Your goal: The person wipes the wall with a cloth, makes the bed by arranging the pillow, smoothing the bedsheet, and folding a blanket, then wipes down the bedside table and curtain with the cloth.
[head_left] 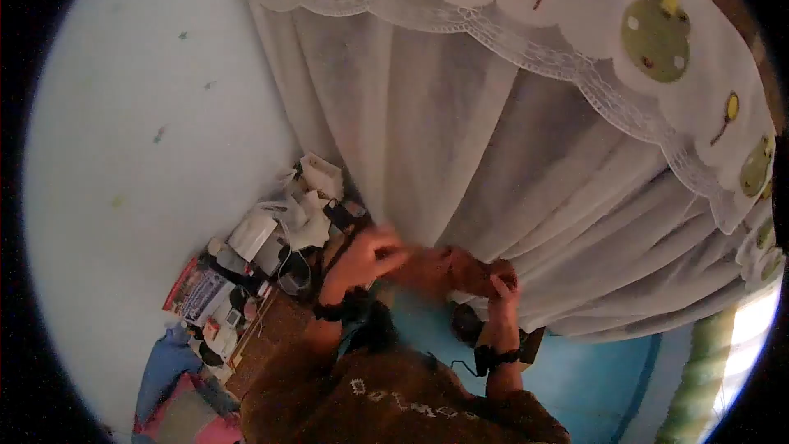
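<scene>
A reddish-brown cloth point(448, 271) is stretched between my two hands in front of the white curtain. My left hand point(370, 256), blurred by motion, is at the cloth's left end with its fingers bent round it. At the other end, my right hand point(504, 288) grips the bunched cloth with the thumb on top. Dark bands circle both wrists. What the cloth is exactly cannot be made out.
A cluttered surface point(271, 304) with boxes, cables and papers lies left, against a pale wall point(148, 156). Long white curtains point(427, 140) hang ahead. Below my right hand is an open box point(532, 347) beside a dark round object point(466, 323) on a blue surface point(583, 370).
</scene>
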Available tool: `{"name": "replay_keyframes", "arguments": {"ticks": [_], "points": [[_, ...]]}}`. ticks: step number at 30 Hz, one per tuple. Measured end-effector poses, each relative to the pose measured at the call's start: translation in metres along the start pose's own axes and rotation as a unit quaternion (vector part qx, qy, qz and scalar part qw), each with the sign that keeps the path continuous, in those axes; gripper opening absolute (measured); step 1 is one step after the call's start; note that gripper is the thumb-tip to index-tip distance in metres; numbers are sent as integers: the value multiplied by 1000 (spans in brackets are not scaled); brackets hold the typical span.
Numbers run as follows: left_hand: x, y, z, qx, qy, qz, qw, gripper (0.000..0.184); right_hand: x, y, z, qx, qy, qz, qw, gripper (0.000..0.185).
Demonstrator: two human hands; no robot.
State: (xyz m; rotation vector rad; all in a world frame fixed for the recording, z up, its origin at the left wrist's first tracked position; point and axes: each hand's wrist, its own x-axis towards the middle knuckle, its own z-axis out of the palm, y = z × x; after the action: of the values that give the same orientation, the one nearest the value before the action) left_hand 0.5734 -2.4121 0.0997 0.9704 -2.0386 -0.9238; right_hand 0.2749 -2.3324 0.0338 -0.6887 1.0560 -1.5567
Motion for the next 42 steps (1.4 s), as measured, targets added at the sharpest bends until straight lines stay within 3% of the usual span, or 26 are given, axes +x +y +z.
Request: {"name": "replay_keyframes", "arguments": {"ticks": [4,8,11,14,17,20,23,24,27,29,33,36,40,42], "points": [[62,-19,-31,1,241,11,971,15,58,-23,34,-181,53,-205,960,28],[137,-19,-60,5,365,88,927,14,109,-61,91,-255,119,-344,896,32],[199,-1,-68,3,415,172,893,17,161,-75,137,-183,274,-547,769,34],[252,5,-35,-226,533,187,794,19,194,-92,150,-212,342,-646,649,37],[276,-10,-26,10,445,253,859,18,216,-91,134,-404,315,-655,555,31],[283,-18,-4,25,379,253,890,23,224,-87,138,-552,290,-526,579,39],[288,-37,19,10,364,270,891,24,237,-65,122,-593,285,-468,590,35],[284,-40,21,18,353,264,897,23,237,-58,118,-600,279,-424,619,36],[274,-37,17,31,303,287,908,23,231,-41,115,-637,260,-383,616,41],[268,-36,14,25,277,285,917,26,227,-38,119,-621,231,-380,646,42],[248,-51,17,-31,254,232,938,38,217,-33,114,-628,172,-344,677,47],[239,-63,11,54,314,198,927,48,200,-62,129,-637,151,-230,720,45],[247,-43,-1,186,403,78,893,50,203,-88,131,-612,210,-401,648,37],[246,-44,-27,132,414,89,896,48,208,-73,145,-591,217,-457,629,35]]}}
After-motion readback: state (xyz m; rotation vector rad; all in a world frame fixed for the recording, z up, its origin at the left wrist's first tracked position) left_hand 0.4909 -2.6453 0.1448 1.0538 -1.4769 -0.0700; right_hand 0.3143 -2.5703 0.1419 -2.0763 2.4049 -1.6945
